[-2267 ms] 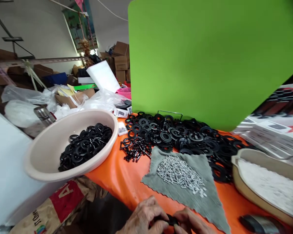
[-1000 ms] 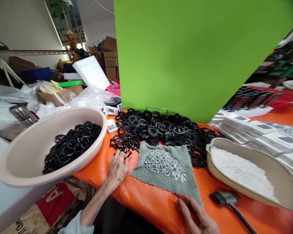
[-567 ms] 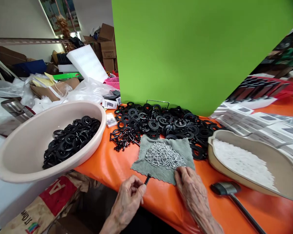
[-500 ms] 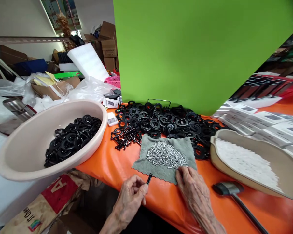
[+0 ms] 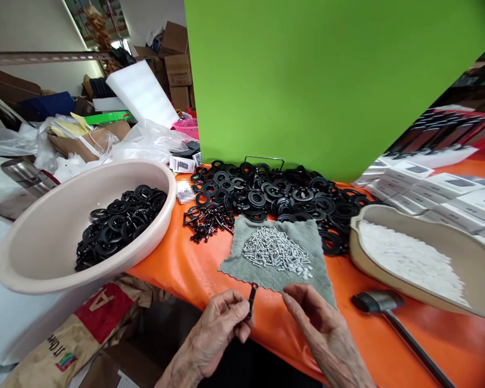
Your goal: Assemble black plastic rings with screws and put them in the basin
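Observation:
My left hand [image 5: 222, 328] pinches a small black bar-shaped part [image 5: 252, 300] with a ring-like end, tilted upward just over the table's front edge. To its right, my right hand [image 5: 321, 323] hovers at the near edge of a grey-green cloth [image 5: 238, 264], thumb and forefinger brought together; whatever is between them is too small to make out. A heap of short silvery pins [image 5: 272, 248] lies on that cloth, with a few small white pieces [image 5: 302, 269] at its near right side. Left of the cloth sits a pile of small black parts [image 5: 210, 221].
Many black rings [image 5: 267, 191] are heaped along a green panel [image 5: 307, 81]. A pale basin [image 5: 36, 258] of black rings stands left. At right are a beige tray [image 5: 480, 280] of white pieces, a mallet [image 5: 380, 302] and white boxes [image 5: 448, 188] on the orange cover [image 5: 202, 264].
My right hand has drawn back from the pin heap toward my left hand, uncovering the white pieces. My left hand has shifted slightly right and turned the black part more upright.

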The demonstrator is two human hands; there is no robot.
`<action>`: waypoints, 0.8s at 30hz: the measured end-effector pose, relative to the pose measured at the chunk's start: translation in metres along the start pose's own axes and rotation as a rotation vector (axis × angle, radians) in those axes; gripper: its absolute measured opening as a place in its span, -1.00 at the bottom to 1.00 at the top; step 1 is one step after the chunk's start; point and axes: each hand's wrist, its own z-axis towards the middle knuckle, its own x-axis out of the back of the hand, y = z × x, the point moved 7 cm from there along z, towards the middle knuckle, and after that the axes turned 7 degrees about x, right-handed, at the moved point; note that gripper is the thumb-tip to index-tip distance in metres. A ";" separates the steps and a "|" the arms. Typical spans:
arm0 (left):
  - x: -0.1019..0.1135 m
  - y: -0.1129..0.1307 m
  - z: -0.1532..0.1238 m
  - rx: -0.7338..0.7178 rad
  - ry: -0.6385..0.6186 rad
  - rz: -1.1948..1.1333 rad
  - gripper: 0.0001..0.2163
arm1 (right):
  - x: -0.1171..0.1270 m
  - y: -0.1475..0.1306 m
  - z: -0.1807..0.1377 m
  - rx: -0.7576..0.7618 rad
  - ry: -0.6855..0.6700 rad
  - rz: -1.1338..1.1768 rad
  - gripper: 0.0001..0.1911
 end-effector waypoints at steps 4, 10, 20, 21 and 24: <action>-0.001 0.001 -0.002 -0.053 0.018 0.109 -0.68 | -0.011 -0.013 -0.004 -0.062 0.000 0.196 -0.80; -0.006 0.001 -0.005 -0.055 0.004 0.193 -0.64 | -0.022 -0.030 -0.001 -0.001 -0.031 0.228 -0.81; 0.001 -0.004 -0.009 0.036 -0.052 0.252 -0.64 | -0.035 -0.014 -0.003 -0.159 -0.235 0.459 -0.67; 0.002 -0.005 -0.010 0.040 -0.060 0.260 -0.64 | -0.035 -0.013 -0.004 -0.193 -0.238 0.484 -0.66; 0.002 -0.004 -0.010 0.049 -0.086 0.278 -0.64 | -0.038 -0.010 -0.009 -0.299 -0.259 0.583 -0.60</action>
